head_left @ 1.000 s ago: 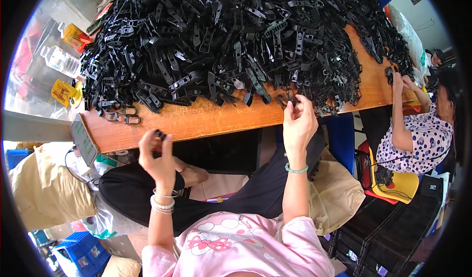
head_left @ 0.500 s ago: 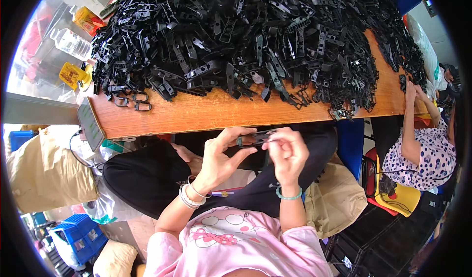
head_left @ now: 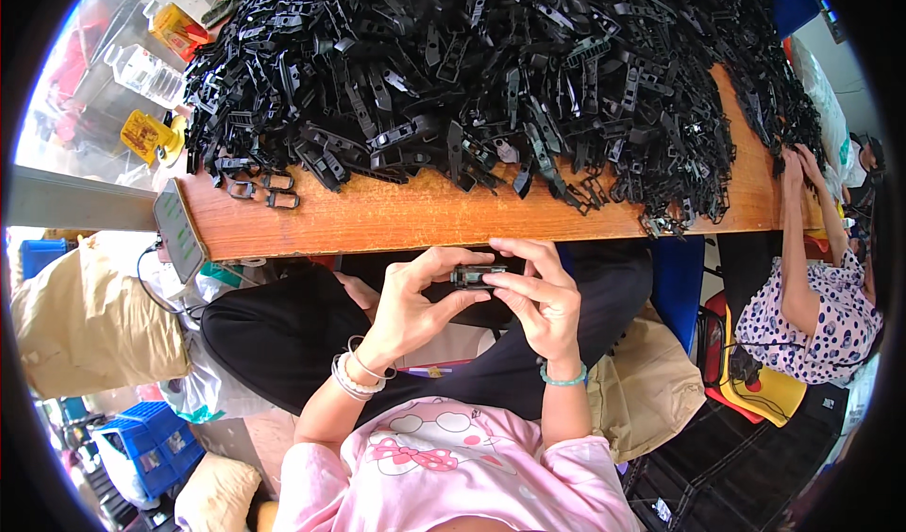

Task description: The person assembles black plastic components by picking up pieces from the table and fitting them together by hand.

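Over my lap, just off the table's near edge, a small black plastic part (head_left: 475,276) sits between both hands. My left hand (head_left: 427,291) grips its left end, thumb below and fingers above. The fingers and thumb of my right hand (head_left: 543,296) close on its right end. What kind of part it is cannot be made out. A huge heap of black plastic parts (head_left: 415,79) covers most of the wooden table (head_left: 396,225) in front of me. Several small frame-like pieces (head_left: 278,190) lie apart at the table's left.
A phone-like slab (head_left: 176,230) stands at the table's left corner. Beyond it are a clear plastic bottle (head_left: 146,74) and yellow containers (head_left: 151,137). A blue crate (head_left: 151,452) is at lower left. On the right, another person's arms (head_left: 800,230) reach to the table.
My right hand has come in closer to the left one and now pinches the part's right end. The part looks shorter and more level in view. The whole view has shifted slightly.
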The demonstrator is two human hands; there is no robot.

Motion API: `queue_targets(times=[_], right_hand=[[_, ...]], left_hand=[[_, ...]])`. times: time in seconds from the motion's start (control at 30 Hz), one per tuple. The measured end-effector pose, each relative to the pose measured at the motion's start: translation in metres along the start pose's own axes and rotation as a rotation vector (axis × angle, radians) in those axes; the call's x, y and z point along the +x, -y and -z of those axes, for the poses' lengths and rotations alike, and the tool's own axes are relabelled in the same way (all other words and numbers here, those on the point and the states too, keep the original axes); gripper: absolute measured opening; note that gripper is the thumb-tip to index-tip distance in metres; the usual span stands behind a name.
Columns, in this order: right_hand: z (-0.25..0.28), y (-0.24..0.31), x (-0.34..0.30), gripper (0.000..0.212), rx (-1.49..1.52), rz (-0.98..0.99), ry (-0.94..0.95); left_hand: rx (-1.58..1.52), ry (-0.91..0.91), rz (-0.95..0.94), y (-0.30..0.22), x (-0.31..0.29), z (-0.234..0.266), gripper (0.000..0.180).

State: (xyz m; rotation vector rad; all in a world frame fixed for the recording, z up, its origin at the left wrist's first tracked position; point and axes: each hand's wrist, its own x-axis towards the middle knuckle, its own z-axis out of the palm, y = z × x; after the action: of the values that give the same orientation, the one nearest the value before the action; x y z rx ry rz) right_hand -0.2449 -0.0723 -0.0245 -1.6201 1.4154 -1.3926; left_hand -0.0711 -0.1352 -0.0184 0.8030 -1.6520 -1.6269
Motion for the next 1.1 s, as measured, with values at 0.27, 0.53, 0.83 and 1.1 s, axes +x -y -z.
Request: queue_targets(times=[0.27,0.53,0.83,1.1], right_hand=[[-0.007,-0.008,-0.011,0.014,0.137,-0.007,-0.200],[-0.018,-0.016,-0.018,0.015,0.279,-0.182,-0.439],[-0.024,-0.016,-0.005,0.011,0.567,-0.432,-0.534],[-0.031,-0.019,0.013,0.014,0.669,-0.560,-0.340]], left_hand=[[-0.630,0.070,0.196,0.014,0.012,-0.005,0.031],[0.951,-0.553,-0.194,0.021,0.094,0.000,0.018],[0.234,-0.391,0.095,0.013,0.070,0.004,0.014],[0.228,-0.161,0.015,0.033,0.029,0.019,0.025]])
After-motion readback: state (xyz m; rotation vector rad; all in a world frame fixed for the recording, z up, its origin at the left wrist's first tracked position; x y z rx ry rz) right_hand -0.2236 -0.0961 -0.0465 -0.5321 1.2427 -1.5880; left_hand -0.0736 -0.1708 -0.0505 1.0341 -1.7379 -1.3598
